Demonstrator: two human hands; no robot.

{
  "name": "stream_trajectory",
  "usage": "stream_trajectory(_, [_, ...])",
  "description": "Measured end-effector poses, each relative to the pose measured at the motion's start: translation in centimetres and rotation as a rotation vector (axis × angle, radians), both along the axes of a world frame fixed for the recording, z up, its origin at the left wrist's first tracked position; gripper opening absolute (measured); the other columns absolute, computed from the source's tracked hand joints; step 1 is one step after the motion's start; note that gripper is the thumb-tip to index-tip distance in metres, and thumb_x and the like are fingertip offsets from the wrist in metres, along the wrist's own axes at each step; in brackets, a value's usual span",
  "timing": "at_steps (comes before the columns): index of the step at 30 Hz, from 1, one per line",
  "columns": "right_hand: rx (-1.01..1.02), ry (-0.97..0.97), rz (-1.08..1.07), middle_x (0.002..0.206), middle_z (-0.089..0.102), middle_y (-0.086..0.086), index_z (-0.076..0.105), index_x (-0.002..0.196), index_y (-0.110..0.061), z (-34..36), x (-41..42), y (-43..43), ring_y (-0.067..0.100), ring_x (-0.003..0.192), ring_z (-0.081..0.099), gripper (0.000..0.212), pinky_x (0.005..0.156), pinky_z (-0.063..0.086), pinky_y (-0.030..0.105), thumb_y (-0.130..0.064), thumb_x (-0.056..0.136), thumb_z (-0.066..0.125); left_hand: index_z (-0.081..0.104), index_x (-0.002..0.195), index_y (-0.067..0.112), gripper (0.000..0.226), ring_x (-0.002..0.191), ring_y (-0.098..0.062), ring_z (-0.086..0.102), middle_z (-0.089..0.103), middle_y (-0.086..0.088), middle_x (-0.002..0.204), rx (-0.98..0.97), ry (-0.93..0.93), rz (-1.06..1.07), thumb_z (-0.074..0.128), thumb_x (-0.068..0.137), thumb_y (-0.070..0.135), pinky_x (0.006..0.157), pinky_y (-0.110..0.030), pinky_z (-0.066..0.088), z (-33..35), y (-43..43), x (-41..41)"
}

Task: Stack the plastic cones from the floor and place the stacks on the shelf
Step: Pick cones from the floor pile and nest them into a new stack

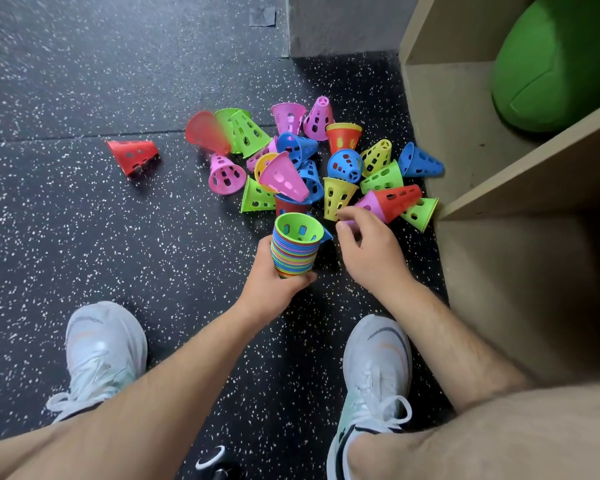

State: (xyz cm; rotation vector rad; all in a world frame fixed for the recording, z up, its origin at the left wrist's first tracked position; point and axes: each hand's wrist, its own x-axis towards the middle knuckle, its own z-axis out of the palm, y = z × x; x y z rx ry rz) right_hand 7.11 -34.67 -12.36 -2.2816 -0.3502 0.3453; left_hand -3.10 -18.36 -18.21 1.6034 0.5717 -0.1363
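Left grip (271, 282) wrapped round cone stack (295, 252), green one on top. Right grip (368, 254) curled at pink cone (366, 204) by loose pile (345, 166), can't tell if holding.

You have no words, numbers or labels to read here. The nearest thing to a sign is a white curved mark (210, 459) on a black object (222, 471) at the bottom edge, cut off and too small to name as a brand. Your left shoe (101, 355) and right shoe (374, 368) carry dark striped streaks, without letters.
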Motion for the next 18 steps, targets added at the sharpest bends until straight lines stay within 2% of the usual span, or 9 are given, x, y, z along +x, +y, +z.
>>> stream_trajectory(6, [-0.174,0.066,0.098,0.116,0.063,0.001,0.064,0.123,-0.015,-2.0,0.8,1.2,0.021,0.103,0.059,0.035,0.094,0.049,0.039,-0.030,0.091,0.067,0.043,0.127,0.027,0.071,0.076,-0.004,0.057,0.062,0.000,0.106,0.006,0.005,0.001,0.087,0.071,0.023,0.075,-0.029,0.047,-0.2,0.2,-0.1])
stream_trajectory(10, [-0.214,0.044,0.137,0.104,0.064,0.001,0.069,0.109,-0.017,-2.6,1.3,2.1,0.024,0.101,0.057,0.019,0.089,0.048,0.039,-0.026,0.094,0.062,0.043,0.124,0.026,0.068,0.074,-0.002,0.057,0.062,-0.002,0.103,-0.007,0.011,0.001,0.088,0.074,0.016,0.073,-0.027,0.047,-0.1,0.4,0.0])
stream_trajectory(13, [-0.198,0.003,0.105,0.098,0.063,0.000,0.069,0.106,-0.018,-2.5,1.5,1.9,0.025,0.098,0.056,0.015,0.085,0.047,0.039,-0.024,0.096,0.059,0.042,0.124,0.025,0.070,0.074,-0.003,0.055,0.059,-0.001,0.102,0.000,0.014,-0.007,0.086,0.070,0.022,0.073,-0.026,0.046,0.2,0.3,0.1])
stream_trajectory(18, [-0.069,-0.143,-0.025,0.110,0.059,0.003,0.069,0.108,-0.014,-1.2,1.1,0.5,0.022,0.100,0.058,0.016,0.090,0.048,0.038,-0.019,0.097,0.059,0.041,0.127,0.025,0.071,0.075,-0.001,0.057,0.061,0.001,0.107,0.052,0.013,-0.033,0.089,0.075,0.013,0.075,-0.026,0.047,0.2,0.1,0.2])
